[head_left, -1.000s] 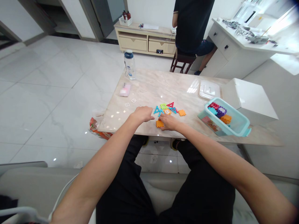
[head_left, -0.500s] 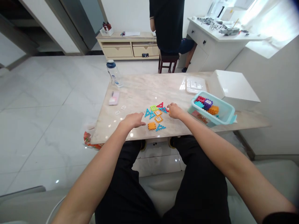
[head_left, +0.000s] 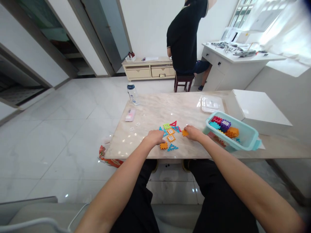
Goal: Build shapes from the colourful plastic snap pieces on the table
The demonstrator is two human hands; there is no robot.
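My right hand (head_left: 192,133) has its fingertips on an orange notched building tile (head_left: 185,133), just right of a cluster of interlocking tiles. In that cluster are a lime-green tile (head_left: 166,126), a red triangle (head_left: 173,123), blue triangles and two orange tiles with white window inserts, such as the lower orange window tile (head_left: 171,138). My left hand (head_left: 155,137) is at the cluster's left side, thumb apart from the fingers, partly covering a blue triangle. Close below its thumb lies a plain orange tile (head_left: 163,145), beside a separate blue triangle (head_left: 172,147).
A light-teal tub (head_left: 245,131) of tiles stands right, before a white box (head_left: 262,103). A clear lid (head_left: 212,104) lies behind it. At left are a water bottle (head_left: 132,94), a pink packet (head_left: 130,115) and white window inserts (head_left: 137,124). Another person (head_left: 183,38) sits beyond the table.
The view has tilted up. My right hand has moved away from the cluster to the right with the orange tile. My left hand has come closer to the tiles. The other person has raised an arm.
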